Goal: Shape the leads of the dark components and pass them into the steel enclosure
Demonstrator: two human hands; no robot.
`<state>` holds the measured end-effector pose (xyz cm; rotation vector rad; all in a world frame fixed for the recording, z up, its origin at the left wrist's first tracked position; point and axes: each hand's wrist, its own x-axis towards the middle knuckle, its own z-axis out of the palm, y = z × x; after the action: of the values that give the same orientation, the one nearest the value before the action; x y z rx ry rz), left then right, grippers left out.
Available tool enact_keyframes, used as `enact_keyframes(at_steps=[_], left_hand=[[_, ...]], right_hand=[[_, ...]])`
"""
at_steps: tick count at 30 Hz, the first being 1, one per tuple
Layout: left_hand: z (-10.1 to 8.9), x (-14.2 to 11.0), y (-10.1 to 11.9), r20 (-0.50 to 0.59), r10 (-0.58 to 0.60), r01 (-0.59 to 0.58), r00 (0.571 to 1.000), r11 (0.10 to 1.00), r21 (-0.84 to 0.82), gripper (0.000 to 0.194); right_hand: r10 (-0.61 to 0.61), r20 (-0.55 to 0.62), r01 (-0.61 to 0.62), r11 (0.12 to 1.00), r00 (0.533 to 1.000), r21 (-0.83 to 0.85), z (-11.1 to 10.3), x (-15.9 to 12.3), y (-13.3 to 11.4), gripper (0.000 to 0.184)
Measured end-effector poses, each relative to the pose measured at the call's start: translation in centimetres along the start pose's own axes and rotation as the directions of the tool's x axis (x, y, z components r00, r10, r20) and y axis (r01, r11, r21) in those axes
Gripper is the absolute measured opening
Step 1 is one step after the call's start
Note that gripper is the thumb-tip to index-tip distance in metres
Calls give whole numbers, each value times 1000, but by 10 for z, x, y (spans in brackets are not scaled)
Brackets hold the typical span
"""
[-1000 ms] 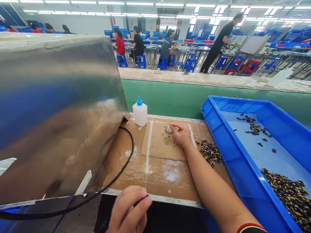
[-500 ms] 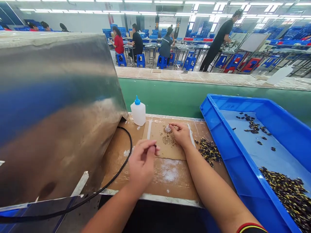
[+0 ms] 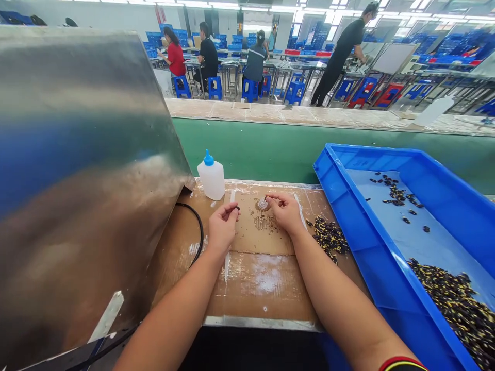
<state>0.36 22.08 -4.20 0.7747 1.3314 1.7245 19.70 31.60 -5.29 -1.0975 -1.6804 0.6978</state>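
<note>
My left hand [image 3: 223,228] pinches a small dark part [image 3: 237,208] between its fingertips, just above the brown cardboard sheet [image 3: 247,288]. My right hand [image 3: 285,212] rests on a smaller cardboard pad [image 3: 266,239], its fingertips at a small round shiny part [image 3: 263,204]. That part looks held, though the fingers partly hide it. A loose heap of small black-and-yellow parts [image 3: 328,238] lies to the right of my right hand, not touching it.
A blue plastic tray [image 3: 348,170] on the right holds many similar parts [image 3: 452,304]. A white squeeze bottle with a blue cap [image 3: 209,178] stands at the back. A stainless steel panel [image 3: 77,180] fills the left, with a black cable [image 3: 195,226] beside it. Co-workers sit at benches beyond.
My left hand has moved forward from the near edge of the bench to the cardboard pad, close to my right hand. My right hand has stayed in place, and the view has tilted slightly.
</note>
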Motion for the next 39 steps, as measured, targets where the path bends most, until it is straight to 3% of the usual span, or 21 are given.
enact_keyframes(at_steps=[16, 24, 31, 39], left_hand=[[3, -8, 14, 0, 5, -5, 1000, 1000, -25, 35], [2, -9, 11, 24, 22, -22, 999, 1000, 13, 35], [1, -9, 8, 43, 33, -34, 999, 999, 27, 32], [1, -10, 7, 43, 33, -34, 999, 999, 34, 31]], right_hand=[[-20, 13, 20, 999, 1000, -25, 1, -1, -3, 23], [5, -3, -6, 1000, 1000, -24, 2, -2, -5, 27], [-50, -11, 49, 997, 999, -65, 2, -4, -8, 24], [1, -19, -2, 998, 1000, -60, 3, -4, -6, 28]])
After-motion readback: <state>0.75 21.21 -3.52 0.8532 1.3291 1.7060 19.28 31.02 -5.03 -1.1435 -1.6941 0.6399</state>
